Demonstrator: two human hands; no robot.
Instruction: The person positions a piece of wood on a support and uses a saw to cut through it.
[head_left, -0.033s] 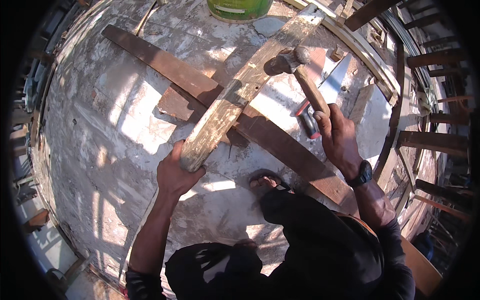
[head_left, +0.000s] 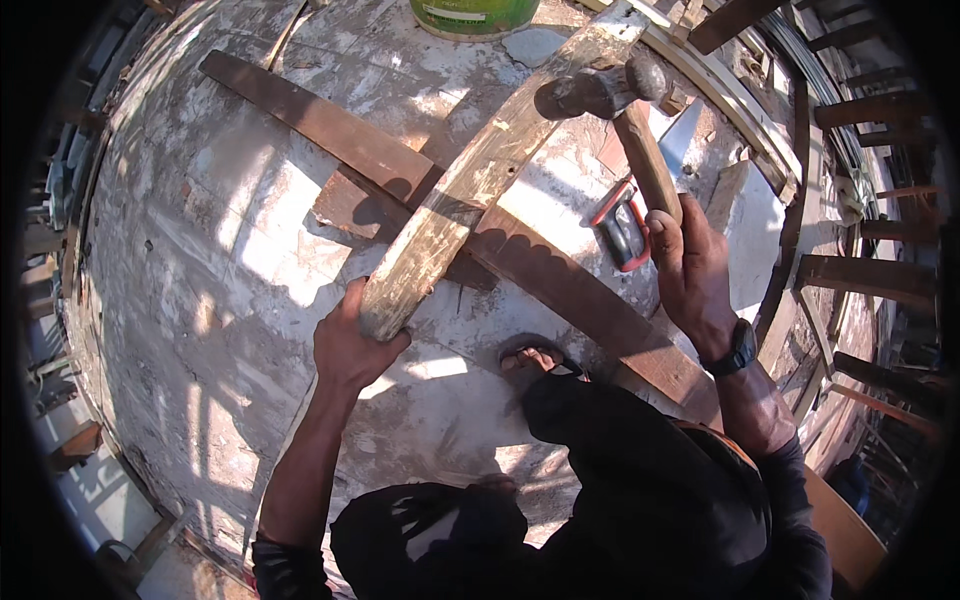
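**Hammer lifted clear above the weathered plank**

The hammer (head_left: 645,148) has risen toward the camera and swung rightward, uncovering more of the handsaw's grip; the nailing or knocking work seems to be between blows. How wide the gap to the weathered plank (head_left: 468,192) is, the fisheye view makes hard to judge.

The right hand (head_left: 696,280) has its fingers curled around the hammer's handle. The left hand (head_left: 352,348) pinches the plank's near end between thumb and fingers; the plank lies across a long brown board (head_left: 565,272) over the floor (head_left: 190,300).

Counted: two hands, one hammer, one weathered plank, one long brown board, one handsaw (head_left: 624,238), one green bucket (head_left: 478,18).
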